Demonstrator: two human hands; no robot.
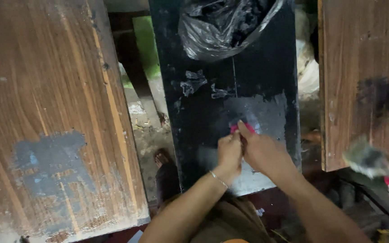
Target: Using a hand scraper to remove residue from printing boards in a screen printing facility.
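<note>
Both of your hands meet over the black board, and that is where trouble could start. Your left hand and right hand are pinched together on a small pink piece, which sits at your fingertips against the scraped grey patch near the middle of the board; only a sliver of it shows, so what it is cannot be told.

With so little of the pink piece showing past your fingers, it could slip out if the pinch eases, and I'd judge it would drop into the dark gap between the black board and the worn brown board on your left, where your bare foot stands on the dirty ground.

Pressing hard on the board could also rock it, since its near edge seems to rest close to your lap and its support is hidden.

Farther up, the black plastic bag lies on the same board, with torn scraps below it; a jolt might send the bag sliding toward your hands.

At the far right, a blurred brush-like tool is close by the other brown board, and a bump from your elbow could knock it.
</note>
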